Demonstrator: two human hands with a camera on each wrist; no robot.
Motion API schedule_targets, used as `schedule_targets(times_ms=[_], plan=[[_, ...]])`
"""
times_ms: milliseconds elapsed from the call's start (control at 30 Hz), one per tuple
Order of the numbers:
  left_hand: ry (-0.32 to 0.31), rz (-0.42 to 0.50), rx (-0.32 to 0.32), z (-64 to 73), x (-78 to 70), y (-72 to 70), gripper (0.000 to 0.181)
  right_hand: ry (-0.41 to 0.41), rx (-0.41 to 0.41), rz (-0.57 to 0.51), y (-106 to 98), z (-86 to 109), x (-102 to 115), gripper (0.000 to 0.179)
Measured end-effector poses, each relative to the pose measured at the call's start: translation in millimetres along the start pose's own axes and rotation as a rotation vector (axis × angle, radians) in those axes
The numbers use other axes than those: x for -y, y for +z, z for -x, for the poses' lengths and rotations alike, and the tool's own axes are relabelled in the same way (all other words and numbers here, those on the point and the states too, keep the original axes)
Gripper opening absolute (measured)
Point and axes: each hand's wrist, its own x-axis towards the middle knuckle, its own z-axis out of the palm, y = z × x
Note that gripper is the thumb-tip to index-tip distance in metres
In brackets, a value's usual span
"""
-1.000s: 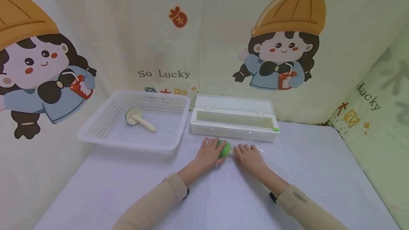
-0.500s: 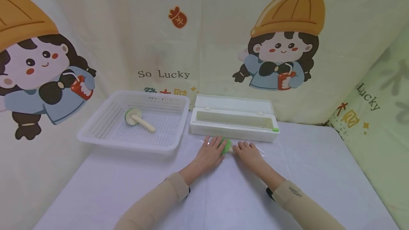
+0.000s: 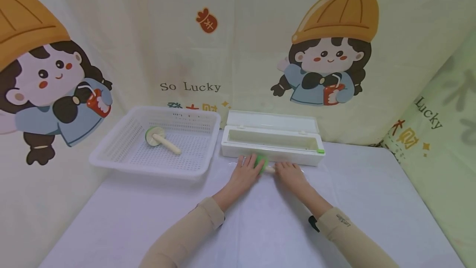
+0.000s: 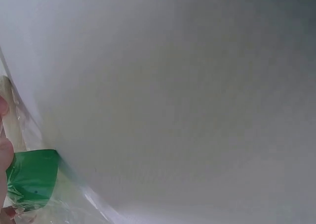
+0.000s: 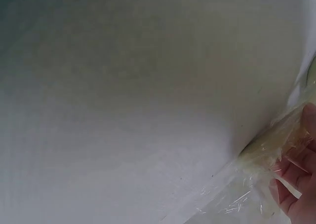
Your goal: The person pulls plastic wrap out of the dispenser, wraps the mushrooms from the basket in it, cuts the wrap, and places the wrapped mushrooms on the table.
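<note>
A toy mushroom with a green cap (image 3: 261, 163) and pale stem (image 3: 270, 169) lies sideways on the white table, in clear plastic film (image 5: 237, 199). My left hand (image 3: 243, 174) holds the cap from the left, fingers spread over it. In the left wrist view the green cap (image 4: 33, 177) shows film bunched round it, with fingertips at the frame's edge. My right hand (image 3: 291, 177) grips the stem end, fingers curled; in the right wrist view the fingers (image 5: 296, 172) pinch film over the stem. Just behind stands a long white cling film box (image 3: 273, 154), lid up.
At the left stands a white plastic basket (image 3: 148, 169) holding another toy mushroom (image 3: 165, 143), stem toward the right. A green slider (image 3: 320, 151) sits at the film box's right front edge. A printed cloth (image 3: 253, 53) hangs behind the table (image 3: 275, 226).
Both hands and the mushroom have moved slightly away from me, closer to the film box. More of the stem shows between the hands. The basket and the box have stayed put.
</note>
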Motion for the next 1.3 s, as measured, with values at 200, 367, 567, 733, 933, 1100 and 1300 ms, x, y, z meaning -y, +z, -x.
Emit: schedule_targets(times_ms=[200,367,567,733,933,1100,1300], plan=[[-0.005,-0.002,0.029,-3.0,-1.7,0.9,0.05,0.003,-0.031,-0.003,-1.5,2.0,-3.4,0.022],[0.0,0.007,0.076,-3.8,-1.1,-1.8,0.051,-0.003,-0.031,-0.008,-2.8,4.7,-7.9,0.025],[0.005,0.032,0.115,-3.4,0.5,-3.6,0.054,-0.018,-0.21,-0.095,-15.7,10.2,-25.4,0.022],[0.032,0.013,0.05,-5.6,0.1,-2.5,0.048,0.078,-0.346,-0.127,-25.7,15.8,-56.4,0.024],[0.047,0.028,0.058,-10.9,-1.2,-3.4,0.046,0.237,-0.297,-0.092,-25.4,26.5,-97.2,0.044],[0.063,0.089,0.085,-20.3,-5.0,-4.9,0.047,0.328,-0.214,-0.036,-20.9,30.8,-116.5,0.059],[0.099,0.122,0.093,-37.9,-15.0,-7.0,0.048,0.374,-0.126,0.002,-18.3,30.5,-124.5,0.071]])
